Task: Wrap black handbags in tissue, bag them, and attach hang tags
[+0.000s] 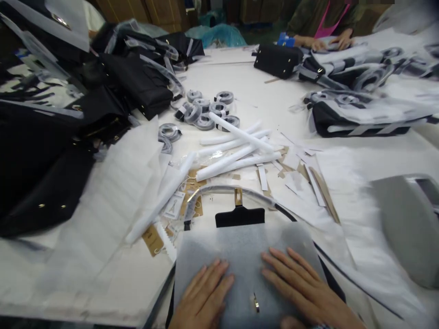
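Observation:
In front of me lies a black handbag, its face covered by a translucent white sheet (245, 246). My left hand (207, 292) rests flat on the sheet's left part, fingers stretched out. Flat on the right part lies my right hand (298, 285), its fingers spread. Between them a small gold clasp (256, 303) pokes through the sheet. Beyond the sheet's far edge show a black flap tab (240, 216) with a gold plate (238, 196) and a wrapped handle (219, 188). The bag's body is mostly hidden under the sheet.
White foam tubes (236, 155), paper scraps (308, 173) and hang tags (174, 204) lie just beyond the bag. Coiled wrapped straps (205, 112) sit farther back. Black bags (137, 87) pile at left; a grey device (408, 228) stands right. A co-worker's hands (329, 43) handle things at back right.

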The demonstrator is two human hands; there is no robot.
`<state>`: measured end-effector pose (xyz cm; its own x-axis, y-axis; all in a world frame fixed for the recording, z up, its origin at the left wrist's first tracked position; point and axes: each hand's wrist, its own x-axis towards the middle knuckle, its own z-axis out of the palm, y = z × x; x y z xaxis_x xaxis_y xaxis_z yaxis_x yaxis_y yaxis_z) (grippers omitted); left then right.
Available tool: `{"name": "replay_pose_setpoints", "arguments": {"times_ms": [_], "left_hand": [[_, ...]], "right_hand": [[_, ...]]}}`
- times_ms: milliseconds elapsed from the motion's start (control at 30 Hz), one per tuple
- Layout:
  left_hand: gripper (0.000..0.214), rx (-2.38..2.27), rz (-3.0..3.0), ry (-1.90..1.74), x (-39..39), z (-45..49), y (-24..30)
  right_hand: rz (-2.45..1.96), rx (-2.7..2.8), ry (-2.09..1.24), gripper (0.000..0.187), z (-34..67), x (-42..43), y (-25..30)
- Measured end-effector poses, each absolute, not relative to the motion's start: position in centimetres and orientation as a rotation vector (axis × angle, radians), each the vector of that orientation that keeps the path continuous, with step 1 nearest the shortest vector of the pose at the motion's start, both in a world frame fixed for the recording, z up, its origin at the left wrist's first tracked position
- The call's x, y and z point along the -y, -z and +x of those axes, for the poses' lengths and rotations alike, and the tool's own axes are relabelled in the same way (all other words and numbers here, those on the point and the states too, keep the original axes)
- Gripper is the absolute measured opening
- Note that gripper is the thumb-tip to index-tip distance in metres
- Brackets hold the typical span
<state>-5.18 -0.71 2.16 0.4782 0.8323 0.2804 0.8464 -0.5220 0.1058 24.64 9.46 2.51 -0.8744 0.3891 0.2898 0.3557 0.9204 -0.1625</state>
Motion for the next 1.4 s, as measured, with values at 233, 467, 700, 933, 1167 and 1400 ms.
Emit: {"name": "replay_pose_setpoints", "arguments": {"times_ms": [233, 467, 700, 933, 1167, 1400], "left_hand": [[0.059, 1.664, -2.504, 0.266, -2.9, -6.0, -5.0], [0.037, 1.855, -2.544, 0.373, -5.7, -6.4, -6.1], [0.036, 1.942, -2.681, 0.459, -7.1, -6.8, -6.6], [0.040, 1.983, -2.816, 0.898, -7.3, -8.0, -8.7], [0.029, 2.056, -2.710, 0.685, -8.2, -7.0, -7.5], [0.037, 1.911, -2.577, 0.296, -8.6, -6.2, -4.7]], "right_hand": [[-0.959, 2.864, -0.060, 0.049, 23.1, -11.5, -5.2], [-0.976, 2.903, 0.006, 0.042, 21.6, -14.1, -6.0], [-0.964, 2.865, -0.210, 0.043, 20.9, -15.6, -6.4], [-0.848, 2.715, -0.449, 0.020, 21.9, -16.1, -9.9], [-0.931, 2.719, -0.482, 0.026, 21.0, -16.1, -8.2], [-0.927, 3.037, -0.193, 0.041, 19.9, -16.3, -4.1]]}}
